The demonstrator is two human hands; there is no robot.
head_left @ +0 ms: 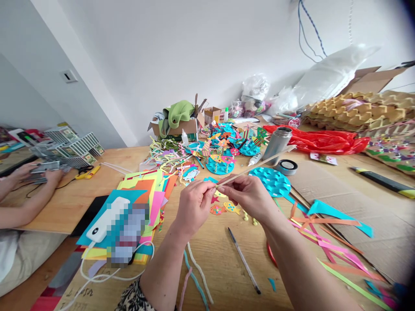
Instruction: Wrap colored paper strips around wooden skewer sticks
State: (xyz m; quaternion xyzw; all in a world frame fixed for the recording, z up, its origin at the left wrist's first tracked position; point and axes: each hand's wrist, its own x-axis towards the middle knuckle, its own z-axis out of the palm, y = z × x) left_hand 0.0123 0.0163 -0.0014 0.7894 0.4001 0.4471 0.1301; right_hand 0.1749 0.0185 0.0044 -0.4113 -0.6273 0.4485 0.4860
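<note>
In front of me, both hands pinch one end of a long, pale yellow pipe cleaner. My left hand is closed, with thumb and index finger at its tip. Just beside it, my right hand is closed on it too, and its free length slants up to the right. Below the hands lie an orange paper fish and a yellow paper fish. A blue bumpy disc lies right of my right hand. Pink, blue and white pipe cleaners lie near my left forearm.
A pen lies between my forearms. Coloured paper with a white power bank is at left. A steel flask and a tape roll stand at right, near cardboard. Another person's hands work far left.
</note>
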